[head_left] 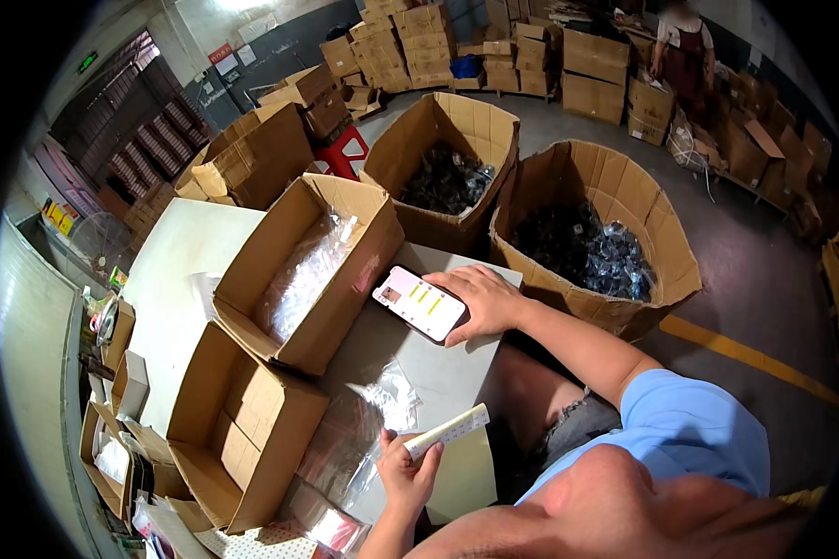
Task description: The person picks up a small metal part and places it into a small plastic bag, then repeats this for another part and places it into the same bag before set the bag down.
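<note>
A smartphone (418, 304) with a lit screen is at the right edge of the grey table (466, 384). My right hand (483, 300) grips its near right end, fingers on the far side and thumb on the near side. I cannot tell whether the phone touches the tabletop. Lower down, my left hand (406, 473) pinches a narrow white strip of printed labels (449, 431), which points up to the right. Beneath and beyond that hand, clear plastic bags (389, 396) lie on the table.
An open carton of clear plastic bags (312, 270) stands beyond the phone, with another open carton (242, 438) to its left. Two large cartons (615, 172) (475, 112) hold dark, shiny packed pieces. Behind are a red stool (348, 151), stacked boxes (424, 42) and a person (685, 51).
</note>
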The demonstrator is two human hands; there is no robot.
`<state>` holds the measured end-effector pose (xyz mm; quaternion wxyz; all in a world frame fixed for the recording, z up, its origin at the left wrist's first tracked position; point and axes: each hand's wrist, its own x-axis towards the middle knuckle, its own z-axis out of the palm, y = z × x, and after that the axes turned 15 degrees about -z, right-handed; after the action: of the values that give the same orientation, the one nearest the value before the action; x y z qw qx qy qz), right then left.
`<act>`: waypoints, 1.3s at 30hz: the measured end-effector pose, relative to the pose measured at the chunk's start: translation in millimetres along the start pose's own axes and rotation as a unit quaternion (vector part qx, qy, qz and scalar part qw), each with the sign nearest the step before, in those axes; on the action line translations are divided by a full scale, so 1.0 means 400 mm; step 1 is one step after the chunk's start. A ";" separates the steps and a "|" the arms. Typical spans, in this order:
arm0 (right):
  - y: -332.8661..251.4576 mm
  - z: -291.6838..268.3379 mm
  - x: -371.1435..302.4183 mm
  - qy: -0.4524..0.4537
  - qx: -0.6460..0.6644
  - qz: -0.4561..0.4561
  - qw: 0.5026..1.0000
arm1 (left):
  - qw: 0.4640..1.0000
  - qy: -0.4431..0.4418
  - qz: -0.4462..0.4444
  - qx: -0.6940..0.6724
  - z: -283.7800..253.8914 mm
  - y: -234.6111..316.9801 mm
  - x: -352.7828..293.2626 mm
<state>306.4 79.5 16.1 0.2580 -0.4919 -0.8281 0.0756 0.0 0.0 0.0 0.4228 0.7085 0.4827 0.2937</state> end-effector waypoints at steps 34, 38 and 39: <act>0.009 0.051 0.031 0.039 -0.030 -0.055 0.997 | 0.999 0.015 -0.010 0.032 -0.026 -0.004 0.005; 0.041 0.032 0.007 0.115 -0.013 -0.047 0.992 | 0.999 0.015 0.014 0.024 -0.021 0.000 0.024; 0.040 0.024 0.011 0.118 0.012 -0.049 0.992 | 1.000 0.011 0.015 0.011 -0.020 0.005 0.029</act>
<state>312.4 92.7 3.5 0.3632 -0.4532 -0.8139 0.0140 -1.4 12.9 5.8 0.4054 0.7170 0.4795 0.3028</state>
